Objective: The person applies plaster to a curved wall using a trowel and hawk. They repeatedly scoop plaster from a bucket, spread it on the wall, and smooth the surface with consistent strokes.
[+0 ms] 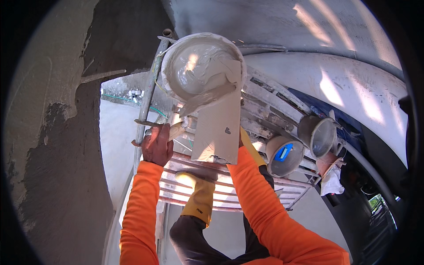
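My left hand [157, 145] is closed round the pale handle of a trowel [207, 98], whose blade is thick with wet grey plaster. The blade lies across the upper part of a long rectangular hawk [217, 128], smeared with plaster. My right hand [241, 138] supports the hawk from below; its fingers are mostly hidden under the board. Just beyond, a round bucket [165, 66] holds wet plaster, with the hawk's far end overlapping its rim.
Slatted scaffold planks [265, 99] run beneath. An upright metal pole [152, 84] stands left of the bucket. Two more buckets, one grey [309, 132] and one with a blue patch [271, 165], sit at the right. A partly plastered wall [57, 145] rises at the left.
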`<state>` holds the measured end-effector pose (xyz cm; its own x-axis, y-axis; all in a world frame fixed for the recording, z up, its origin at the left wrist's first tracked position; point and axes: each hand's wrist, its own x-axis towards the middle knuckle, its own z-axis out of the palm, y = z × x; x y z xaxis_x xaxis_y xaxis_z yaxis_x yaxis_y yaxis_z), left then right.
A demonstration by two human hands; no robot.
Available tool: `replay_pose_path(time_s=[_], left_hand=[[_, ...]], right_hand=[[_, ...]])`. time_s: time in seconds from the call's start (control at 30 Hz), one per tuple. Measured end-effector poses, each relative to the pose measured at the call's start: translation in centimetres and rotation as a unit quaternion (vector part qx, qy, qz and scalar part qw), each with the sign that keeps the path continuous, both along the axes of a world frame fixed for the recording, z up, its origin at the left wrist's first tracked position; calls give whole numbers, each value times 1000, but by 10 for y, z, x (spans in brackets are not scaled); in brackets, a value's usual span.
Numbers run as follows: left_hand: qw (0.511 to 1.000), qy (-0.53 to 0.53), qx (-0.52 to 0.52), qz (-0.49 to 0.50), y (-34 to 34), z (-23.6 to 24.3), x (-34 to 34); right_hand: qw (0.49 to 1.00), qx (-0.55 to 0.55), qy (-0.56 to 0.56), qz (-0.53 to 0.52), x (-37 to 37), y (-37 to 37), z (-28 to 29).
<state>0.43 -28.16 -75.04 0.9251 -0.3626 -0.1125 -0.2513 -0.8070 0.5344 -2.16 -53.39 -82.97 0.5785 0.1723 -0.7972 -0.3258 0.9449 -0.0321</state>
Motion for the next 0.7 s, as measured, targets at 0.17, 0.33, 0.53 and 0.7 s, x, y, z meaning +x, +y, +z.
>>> replay_pose_path(time_s=[0.17,0.33,0.53,0.7], left_hand=[[991,-60,113,-38,12,-39,-14],[984,-150,92,37,14,-63,-13],[976,113,183,39,-17,-40,6],[975,202,93,5,-59,-4,27]], right_hand=[[1000,1,-7,-6,-1,5,-19],[1000,-16,-15,-7,5,1,-16],[998,-42,-36,21,11,-4,33],[998,-28,-51,37,20,16,76]])
